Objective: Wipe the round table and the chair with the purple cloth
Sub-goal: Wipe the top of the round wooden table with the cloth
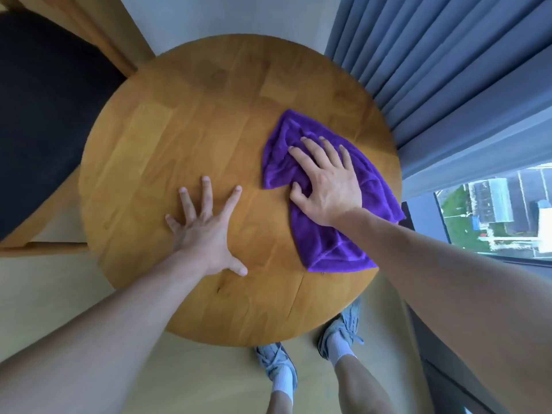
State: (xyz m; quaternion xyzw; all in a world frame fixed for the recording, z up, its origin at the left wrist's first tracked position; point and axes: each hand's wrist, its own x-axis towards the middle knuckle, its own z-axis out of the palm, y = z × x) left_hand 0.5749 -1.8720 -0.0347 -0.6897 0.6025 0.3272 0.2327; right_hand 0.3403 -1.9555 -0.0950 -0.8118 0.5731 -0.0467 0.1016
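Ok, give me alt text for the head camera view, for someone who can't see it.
A person's right hand presses a crumpled purple cloth flat on a round wooden table, while the left hand rests spread on the bare wood. A black-cushioned wooden chair stands at the table's left, grey-blue curtains to the right.

No readable text, label or number shows anywhere.

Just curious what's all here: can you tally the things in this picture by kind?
Round table: 1
Purple cloth: 1
Chair: 1
Hands: 2, left hand, right hand
Shoes: 2, and
Curtain: 1
Total: 8
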